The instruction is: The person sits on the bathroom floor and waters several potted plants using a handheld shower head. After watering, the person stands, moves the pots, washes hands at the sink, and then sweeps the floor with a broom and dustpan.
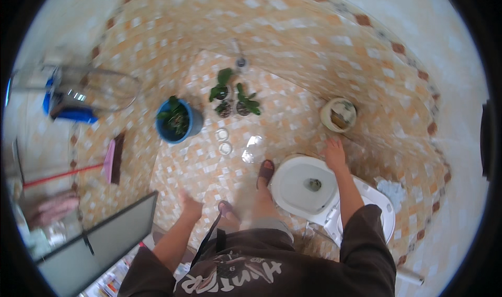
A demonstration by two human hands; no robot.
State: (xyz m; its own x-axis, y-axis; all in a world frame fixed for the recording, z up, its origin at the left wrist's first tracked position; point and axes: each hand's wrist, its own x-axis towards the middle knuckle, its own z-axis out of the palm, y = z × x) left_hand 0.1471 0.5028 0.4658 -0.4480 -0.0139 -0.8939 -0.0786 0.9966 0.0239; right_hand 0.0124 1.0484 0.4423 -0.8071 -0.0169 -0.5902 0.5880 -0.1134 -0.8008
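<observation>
My right hand is over the back edge of a white toilet, with its fingers spread towards a cream bucket by the wall; nothing shows in it. The toilet lid stands raised, and something dark lies in the bowl. Low on the left, my left hand hangs above the tiled floor, blurred and holding nothing that I can see. Ahead of me stand a blue bucket with a leafy plant in it and several small potted plants. Two small round white lids or dishes lie nearer.
A red-handled broom with a pink head is at the left wall, below a blue object. A framed glass panel stands at lower left. Pale cloth or paper is right of the toilet. Water glistens on the floor.
</observation>
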